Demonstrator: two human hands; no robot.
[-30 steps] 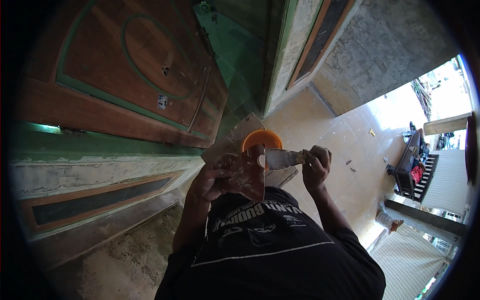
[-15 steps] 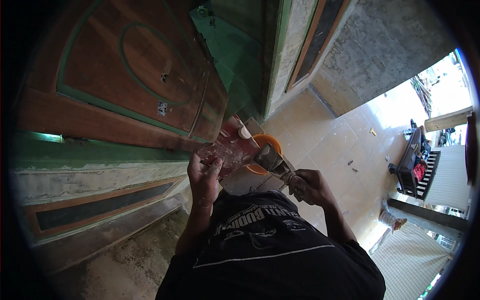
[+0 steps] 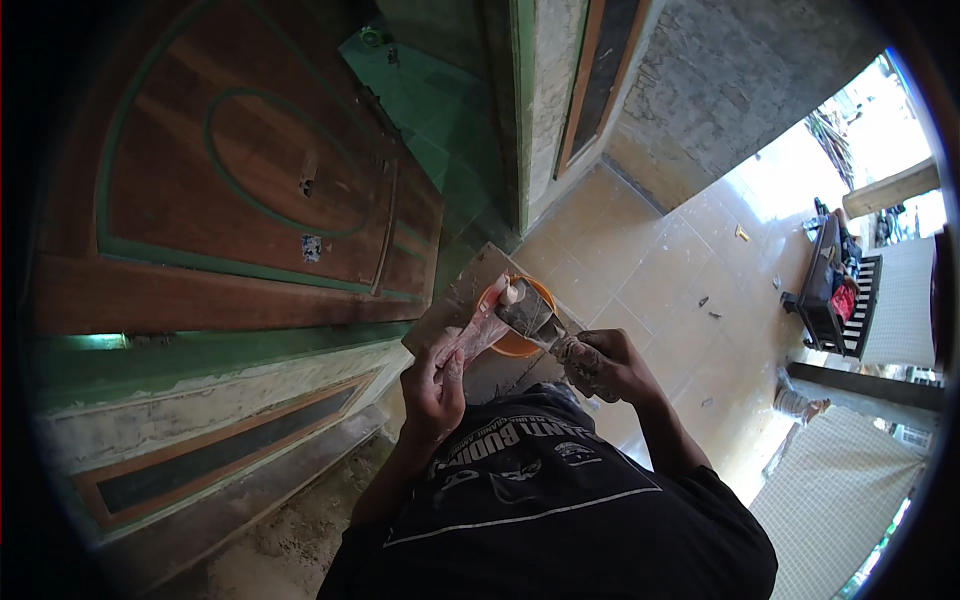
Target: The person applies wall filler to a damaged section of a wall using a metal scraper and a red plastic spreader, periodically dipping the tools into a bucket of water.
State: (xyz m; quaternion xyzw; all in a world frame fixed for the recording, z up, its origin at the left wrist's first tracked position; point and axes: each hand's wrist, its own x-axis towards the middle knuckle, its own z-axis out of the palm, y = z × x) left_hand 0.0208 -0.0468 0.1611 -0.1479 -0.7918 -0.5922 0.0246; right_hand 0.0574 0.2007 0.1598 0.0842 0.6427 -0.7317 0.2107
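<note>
Red sheet (image 3: 480, 338) has tilted, partly blocking orange bucket (image 3: 516, 348); left hand (image 3: 436, 388) pinches sheet, right hand (image 3: 603, 366) clenches scraper (image 3: 526, 313)

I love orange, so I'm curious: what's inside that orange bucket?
Only edges of the orange bucket show. The red sheet in the left hand and the scraper in the right hand block most of its opening, so anything inside can't be made out.

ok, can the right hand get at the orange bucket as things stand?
Probably not freely: the right hand grips a scraper, which, with the reddish sheet in the left hand, covers much of the orange bucket in this view.
</note>
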